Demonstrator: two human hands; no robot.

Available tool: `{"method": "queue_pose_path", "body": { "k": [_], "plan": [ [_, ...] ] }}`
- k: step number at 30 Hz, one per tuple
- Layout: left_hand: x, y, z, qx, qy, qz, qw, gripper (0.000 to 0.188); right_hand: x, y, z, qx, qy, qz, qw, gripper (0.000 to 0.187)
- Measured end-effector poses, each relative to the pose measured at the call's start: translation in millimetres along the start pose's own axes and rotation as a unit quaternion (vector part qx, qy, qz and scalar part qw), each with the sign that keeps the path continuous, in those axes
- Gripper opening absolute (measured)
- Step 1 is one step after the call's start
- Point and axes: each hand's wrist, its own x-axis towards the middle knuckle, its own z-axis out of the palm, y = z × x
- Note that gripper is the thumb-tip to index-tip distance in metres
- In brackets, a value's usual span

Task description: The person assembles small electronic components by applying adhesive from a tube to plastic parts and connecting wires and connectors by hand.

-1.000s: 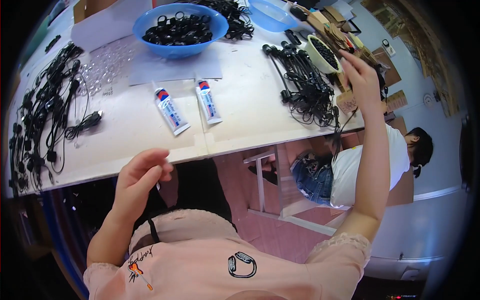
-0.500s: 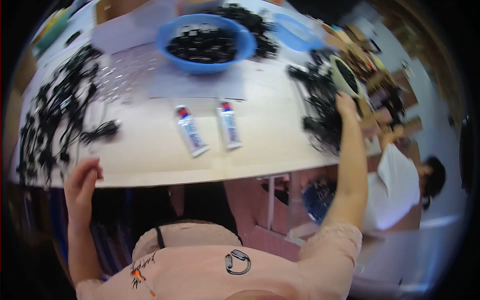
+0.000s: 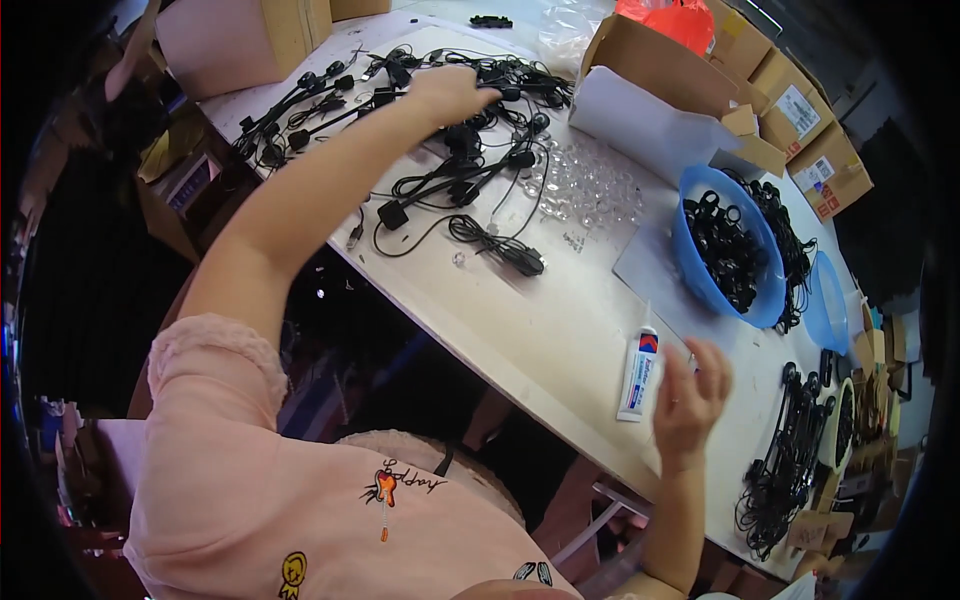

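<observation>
My left hand (image 3: pixel 450 97) reaches far across the table into a spread of black cables with small square black parts (image 3: pixel 460 190). Its fingers point down among them and are mostly hidden, so a grip cannot be made out. My right hand (image 3: pixel 692 405) hovers near the table's front edge, fingers curled but apart, with nothing seen in it. Just left of it lies a white tube (image 3: pixel 637 378) with a red and blue end. Nearer the left hand rests a bundled black cable (image 3: pixel 497 245). Small clear plastic pieces (image 3: pixel 590 187) are scattered beyond it.
A blue basin (image 3: pixel 690 262) full of black ring-like parts stands at the right, a blue lid (image 3: pixel 826 305) beyond it. More black cables (image 3: pixel 785 460) lie at the right end. Cardboard boxes (image 3: pixel 660 60) line the back, and another box (image 3: pixel 235 45) stands at far left.
My view has swung left. My left hand has gone from the front edge out into the cable spread. My right hand has drawn back from the right-hand cables to beside the tube.
</observation>
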Motion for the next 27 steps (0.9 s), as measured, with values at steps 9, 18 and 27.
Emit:
{"method": "queue_pose_path", "body": {
  "k": [9, 18, 27],
  "plan": [
    [43, -19, 18, -0.359, -0.057, -0.160, 0.918, 0.029, -14, 22, 9, 0.141, -0.003, 0.115, 0.983, 0.020],
    [4, -98, -51, -0.817, 0.016, 0.071, 0.572, 0.025, -12, 20, 7, 0.213, 0.007, 0.128, 0.969, 0.018],
    [-109, -75, -104, -0.751, -0.169, 0.275, 0.576, 0.052, 7, -6, -27, 0.081, 0.080, 0.020, 0.993, 0.033]
  ]
}}
